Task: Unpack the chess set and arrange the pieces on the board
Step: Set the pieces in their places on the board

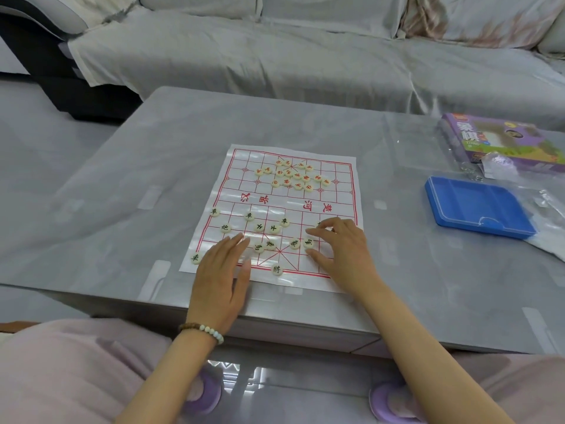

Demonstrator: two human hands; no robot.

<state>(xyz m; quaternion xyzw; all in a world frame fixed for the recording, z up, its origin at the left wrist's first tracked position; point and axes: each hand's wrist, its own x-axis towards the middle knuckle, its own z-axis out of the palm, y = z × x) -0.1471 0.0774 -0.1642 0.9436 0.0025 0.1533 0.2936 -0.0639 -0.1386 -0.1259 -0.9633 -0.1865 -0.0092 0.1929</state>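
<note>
Left hand [224, 270] flat on board [284, 200] — right hand [339, 243] arched, fingers [316, 232] apart, touching it.

Purple box [504, 142] cut by right edge (label blurred).

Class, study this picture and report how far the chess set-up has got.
Done: pieces are out on the board, the blue case set aside. In hand: black pieces are spread over the near half, the left hand flat on the board, the right hand over its right side. Left: the red pieces lie bunched on the far half, unplaced.
</note>
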